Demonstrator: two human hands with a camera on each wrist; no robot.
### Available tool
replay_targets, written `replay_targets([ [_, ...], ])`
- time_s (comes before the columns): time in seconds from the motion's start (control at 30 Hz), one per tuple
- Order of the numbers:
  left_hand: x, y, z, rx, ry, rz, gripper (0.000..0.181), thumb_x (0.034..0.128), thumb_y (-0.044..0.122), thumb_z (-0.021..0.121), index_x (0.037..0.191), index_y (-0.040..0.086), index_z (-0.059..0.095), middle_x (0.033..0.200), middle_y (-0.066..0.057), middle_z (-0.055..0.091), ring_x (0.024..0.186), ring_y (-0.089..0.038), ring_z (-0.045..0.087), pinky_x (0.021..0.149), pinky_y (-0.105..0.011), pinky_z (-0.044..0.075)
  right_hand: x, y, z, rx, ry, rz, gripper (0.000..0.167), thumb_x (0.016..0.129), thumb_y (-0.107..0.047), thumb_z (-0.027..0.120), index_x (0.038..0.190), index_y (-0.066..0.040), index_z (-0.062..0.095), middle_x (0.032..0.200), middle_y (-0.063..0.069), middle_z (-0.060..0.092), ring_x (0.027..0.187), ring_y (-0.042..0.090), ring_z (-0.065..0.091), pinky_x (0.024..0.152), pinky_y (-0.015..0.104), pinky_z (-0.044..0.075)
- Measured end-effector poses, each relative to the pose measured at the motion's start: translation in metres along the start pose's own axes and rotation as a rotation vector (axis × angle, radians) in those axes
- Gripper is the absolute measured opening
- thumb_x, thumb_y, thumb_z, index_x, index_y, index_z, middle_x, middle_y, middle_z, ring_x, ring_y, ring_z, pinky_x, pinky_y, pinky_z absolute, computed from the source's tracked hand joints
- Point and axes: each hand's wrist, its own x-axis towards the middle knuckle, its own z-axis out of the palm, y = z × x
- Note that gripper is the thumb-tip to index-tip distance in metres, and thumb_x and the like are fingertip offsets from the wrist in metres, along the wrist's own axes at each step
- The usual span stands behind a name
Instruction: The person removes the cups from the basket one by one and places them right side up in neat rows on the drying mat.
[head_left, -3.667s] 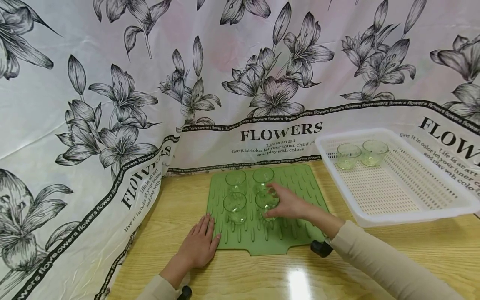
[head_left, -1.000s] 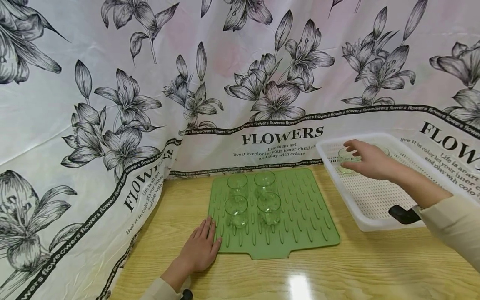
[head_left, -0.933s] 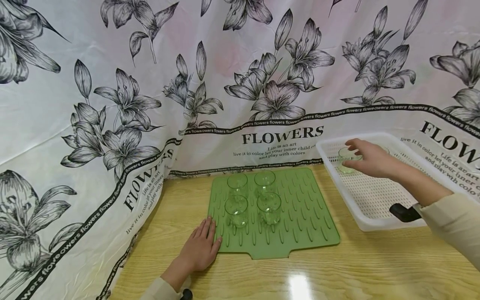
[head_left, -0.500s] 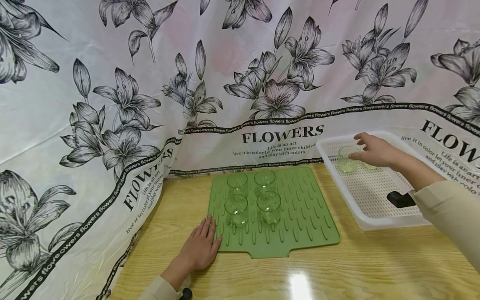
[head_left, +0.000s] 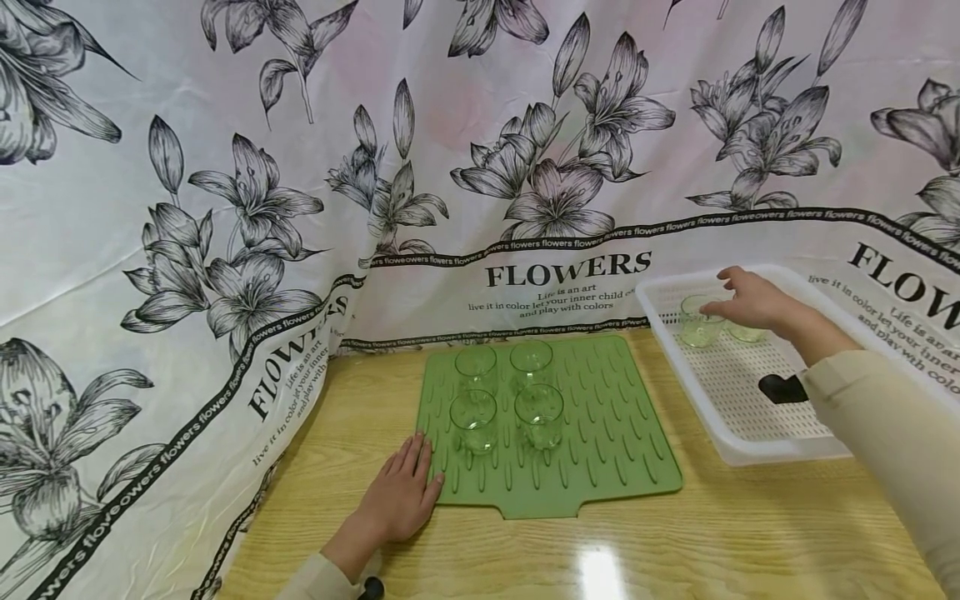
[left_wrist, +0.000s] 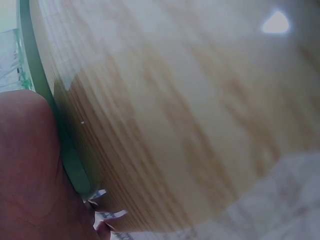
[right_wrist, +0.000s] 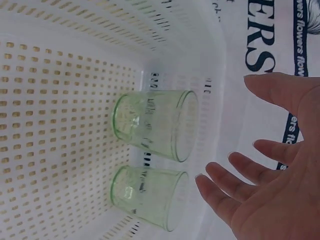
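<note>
Two pale green drinking glasses [head_left: 697, 332] [right_wrist: 149, 197] stand side by side at the back of the white plastic basket [head_left: 720, 437]. Over them hovers my right hand [head_left: 756, 303], partly covering the right glass in the head view. In the right wrist view its thumb and fingers are spread, with a gap to the glass rims and nothing held. My left hand [head_left: 397, 493] lies flat at the left edge of the green ridged mat [head_left: 607, 417]. Several similar glasses [head_left: 475, 423] stand upright in two rows on the mat's left half.
The wood-grain table [head_left: 480, 554] carries the mat, with the basket to its right. A white cloth [head_left: 555, 283] printed with flowers hangs behind and along the left. The basket's raised rim [head_left: 678, 371] stands between the mat and the glasses inside it.
Earlier my right hand was at the front right glass on the mat; that glass stands there released. The hand moved right, over the basket, then shifted slightly above its glasses. My left hand stayed put.
</note>
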Motion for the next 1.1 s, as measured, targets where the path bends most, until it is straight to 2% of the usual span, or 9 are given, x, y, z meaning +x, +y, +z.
replay_targets([
  [0.53,0.007,0.004,0.000,0.011,0.012,0.013,0.070,0.1121,0.048,0.025,0.162,0.000,0.024,0.170,-0.018,0.012,0.156,-0.038,0.015,0.122,-0.056,0.025,0.017,0.023,0.004,0.078,-0.056,0.088,0.104,0.102,-0.035,0.063,0.153,0.019,-0.010,0.153,0.049,-0.002,0.138,0.069,0.008,0.109,0.077,0.022],
  [0.77,0.010,0.007,0.000,0.008,0.019,0.029,0.071,0.1118,0.050,0.023,0.161,-0.001,0.026,0.170,-0.019,0.014,0.156,-0.037,0.016,0.121,-0.056,0.026,0.021,0.035,0.007,0.106,-0.065,0.110,0.109,0.100,-0.036,0.065,0.153,0.018,-0.014,0.154,0.048,-0.006,0.139,0.069,0.004,0.110,0.077,0.019],
  [1.1,0.001,0.001,0.004,0.007,0.041,0.015,0.068,0.1122,0.046,0.028,0.160,-0.003,0.028,0.169,-0.021,0.015,0.155,-0.040,0.018,0.121,-0.057,0.026,0.031,0.038,0.025,0.162,-0.075,0.131,0.107,0.101,-0.034,0.063,0.152,0.018,-0.016,0.155,0.048,-0.008,0.140,0.068,0.004,0.111,0.076,0.019],
])
